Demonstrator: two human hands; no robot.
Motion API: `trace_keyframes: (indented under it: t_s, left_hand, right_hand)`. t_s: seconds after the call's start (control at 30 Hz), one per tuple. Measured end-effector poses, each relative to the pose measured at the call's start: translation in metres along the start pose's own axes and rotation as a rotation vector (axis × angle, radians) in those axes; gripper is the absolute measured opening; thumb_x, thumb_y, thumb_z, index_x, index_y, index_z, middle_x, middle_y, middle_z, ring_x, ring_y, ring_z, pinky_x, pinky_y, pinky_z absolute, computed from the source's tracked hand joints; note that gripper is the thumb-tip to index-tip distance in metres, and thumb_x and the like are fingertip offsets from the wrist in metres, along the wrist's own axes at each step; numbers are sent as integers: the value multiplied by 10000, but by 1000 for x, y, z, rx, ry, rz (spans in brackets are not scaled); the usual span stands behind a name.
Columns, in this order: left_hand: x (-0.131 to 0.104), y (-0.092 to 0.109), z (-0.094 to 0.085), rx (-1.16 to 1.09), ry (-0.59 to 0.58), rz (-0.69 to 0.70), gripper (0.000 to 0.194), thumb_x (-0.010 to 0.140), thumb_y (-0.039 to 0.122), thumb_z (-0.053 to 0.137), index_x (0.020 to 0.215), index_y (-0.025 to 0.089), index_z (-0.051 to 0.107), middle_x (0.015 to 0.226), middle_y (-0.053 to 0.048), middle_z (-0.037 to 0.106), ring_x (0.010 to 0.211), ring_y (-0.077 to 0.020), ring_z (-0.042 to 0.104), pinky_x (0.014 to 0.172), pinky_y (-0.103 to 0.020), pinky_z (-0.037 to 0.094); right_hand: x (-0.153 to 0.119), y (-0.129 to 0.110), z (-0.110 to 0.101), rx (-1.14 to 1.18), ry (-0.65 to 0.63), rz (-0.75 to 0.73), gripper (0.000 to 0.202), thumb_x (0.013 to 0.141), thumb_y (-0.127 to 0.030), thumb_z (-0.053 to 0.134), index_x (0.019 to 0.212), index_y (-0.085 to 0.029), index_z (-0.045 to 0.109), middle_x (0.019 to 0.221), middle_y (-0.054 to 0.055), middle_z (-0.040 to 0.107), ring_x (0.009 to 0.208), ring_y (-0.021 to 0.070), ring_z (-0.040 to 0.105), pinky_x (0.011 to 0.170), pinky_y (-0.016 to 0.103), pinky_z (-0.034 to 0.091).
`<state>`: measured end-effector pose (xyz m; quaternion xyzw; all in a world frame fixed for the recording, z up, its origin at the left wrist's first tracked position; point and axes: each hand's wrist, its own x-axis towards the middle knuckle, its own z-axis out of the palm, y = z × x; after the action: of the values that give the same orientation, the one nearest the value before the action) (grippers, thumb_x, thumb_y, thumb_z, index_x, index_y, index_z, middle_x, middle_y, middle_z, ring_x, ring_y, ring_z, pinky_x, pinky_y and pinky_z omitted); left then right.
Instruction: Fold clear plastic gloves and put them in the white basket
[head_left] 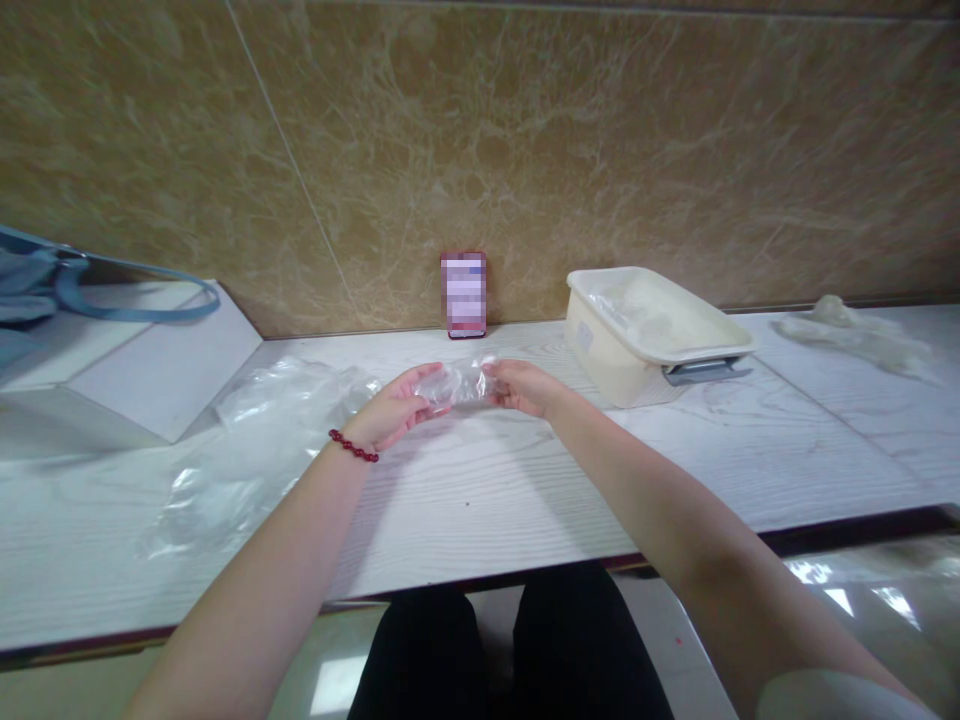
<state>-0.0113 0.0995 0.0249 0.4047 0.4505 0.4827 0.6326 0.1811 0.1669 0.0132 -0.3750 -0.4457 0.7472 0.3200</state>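
A small clear plastic bag (466, 380) is stretched between my two hands, just above the white wood-grain table (480, 500). My left hand (397, 407), with a dark red bead bracelet (353, 446) at its wrist, grips the bag's left end between thumb and fingers. At the other end, my right hand (523, 387) pinches the plastic, its fingertips partly hidden. Whether the bag holds anything I cannot make out. Beside and behind my left wrist lies a loose spread of clear plastic bags (259, 440).
Against the marble-patterned wall (487, 130) leans a phone (466, 296). A cream plastic bin (611, 362) with clear plastic inside stands right of my hands. Farther right lies a crumpled clear bag (855, 335). On the left is a white box (169, 370) with a blue strap (142, 312).
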Motion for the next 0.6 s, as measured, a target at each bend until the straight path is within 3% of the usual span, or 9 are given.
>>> trace_keyframes:
  t_s: [0.17,0.4,0.6]
  left_hand:
    - [0,1,-1,-1,-1,23,493,641,-47,509,1065,205,515,1238,-42,442,797,-93,573,750,-271,508]
    - [4,-1,-7,2,-69,42,567,638,-31,538,1128,248,481,1246,-34,432,799,-89,569,730,-263,508]
    - [10,-6,-15,-46,-124,89,554,676,49,572,1171,253,429,1119,-49,511,808,-116,597,719,-253,501]
  right_hand:
    - [1,2,0,-45,-3,-71,60,716,-137,584,692,-152,531,585,-39,546,506,31,496,440,115,387]
    - [0,-4,-1,-117,97,-80,72,759,-117,528,703,-156,503,559,-27,559,503,48,526,427,125,400]
    - [-24,-44,-1,-354,295,-227,40,758,-157,540,735,-170,510,616,-8,582,522,71,544,450,170,447]
